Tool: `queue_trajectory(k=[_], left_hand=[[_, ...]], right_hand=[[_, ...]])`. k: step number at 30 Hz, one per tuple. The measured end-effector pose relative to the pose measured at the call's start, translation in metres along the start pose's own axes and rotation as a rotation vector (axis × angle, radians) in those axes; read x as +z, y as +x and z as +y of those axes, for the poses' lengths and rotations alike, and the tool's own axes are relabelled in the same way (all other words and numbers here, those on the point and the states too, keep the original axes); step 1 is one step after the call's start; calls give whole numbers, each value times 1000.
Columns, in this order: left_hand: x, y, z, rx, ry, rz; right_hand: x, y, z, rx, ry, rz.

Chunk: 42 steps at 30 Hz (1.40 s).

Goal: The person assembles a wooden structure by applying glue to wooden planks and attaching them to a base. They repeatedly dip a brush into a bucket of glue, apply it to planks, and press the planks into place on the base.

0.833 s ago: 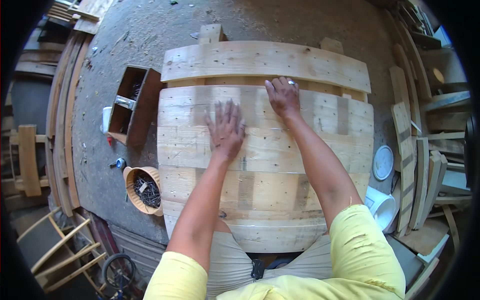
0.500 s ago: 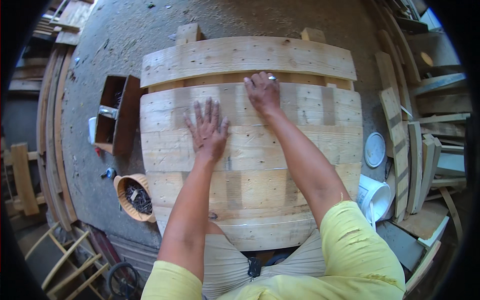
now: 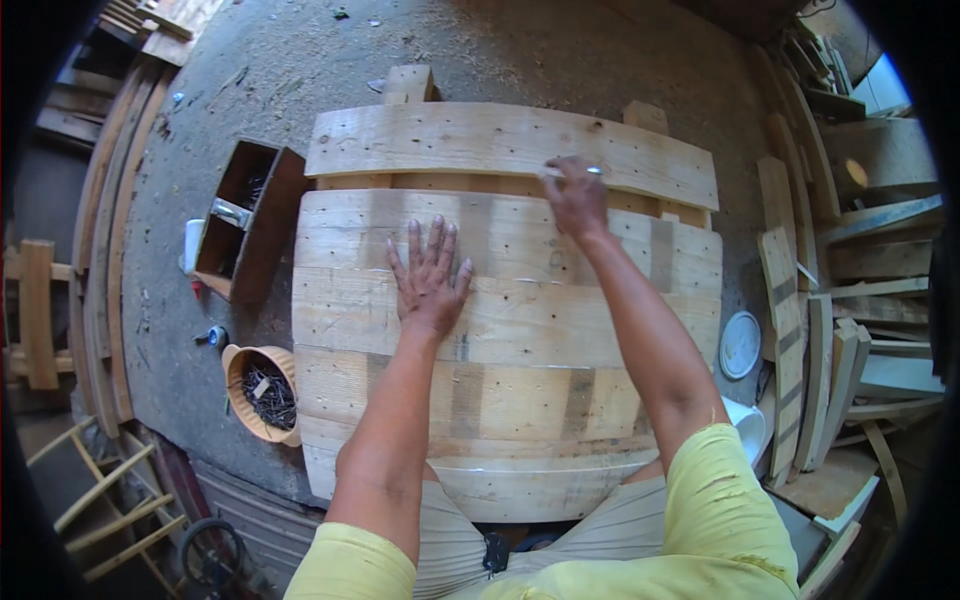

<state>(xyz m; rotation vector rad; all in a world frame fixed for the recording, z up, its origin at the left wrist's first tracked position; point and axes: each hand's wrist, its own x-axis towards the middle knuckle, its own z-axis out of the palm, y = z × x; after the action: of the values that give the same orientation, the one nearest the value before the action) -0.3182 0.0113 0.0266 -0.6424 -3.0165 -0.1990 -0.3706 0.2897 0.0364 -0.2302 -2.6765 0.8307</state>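
Note:
A panel of pale wooden boards, dotted with nail holes and marked by darker bands, lies in front of me. My left hand rests flat on its upper left part, fingers spread. Beyond a narrow gap lies one separate board, on supports whose ends stick out behind it. My right hand hovers at or touches that gap, fingers bent and pinched together. A small whitish bit shows at its fingertips, too small to name. A ring sits on one finger.
On the left stand a wooden toolbox, a white bottle with a red tip, a blue tape measure and an orange tub of nails. To the right are a white lid, a white bucket and stacked timber.
My right hand has moved right along the gap, and its fingers have shifted. My left hand stays flat on the boards. The whole view has turned slightly, and the gap looks slanted now.

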Motion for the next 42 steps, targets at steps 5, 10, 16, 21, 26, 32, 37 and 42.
queue_trajectory(k=[5, 10, 16, 21, 26, 32, 37, 42], left_hand=[[-1, 8, 16, 33, -64, -26], [-9, 2, 7, 26, -18, -49], [-9, 7, 17, 31, -23, -78], [-14, 7, 14, 32, -5, -93], [-11, 10, 14, 39, -25, -95], [-12, 9, 8, 9, -20, -130], [-14, 12, 16, 27, -39, -103], [-5, 7, 4, 60, -8, -53]], right_hand=[[-32, 65, 55, -55, -142, 147], [-13, 104, 41, 37, -318, -38], [-4, 120, 32, 89, -332, -68], [-12, 132, 18, 167, -302, -412], [-24, 149, 26, 170, -235, -503], [-51, 159, 10, 92, -117, -592], [-89, 134, -14, -34, -213, -357], [-156, 98, -69, -373, -209, 150]])
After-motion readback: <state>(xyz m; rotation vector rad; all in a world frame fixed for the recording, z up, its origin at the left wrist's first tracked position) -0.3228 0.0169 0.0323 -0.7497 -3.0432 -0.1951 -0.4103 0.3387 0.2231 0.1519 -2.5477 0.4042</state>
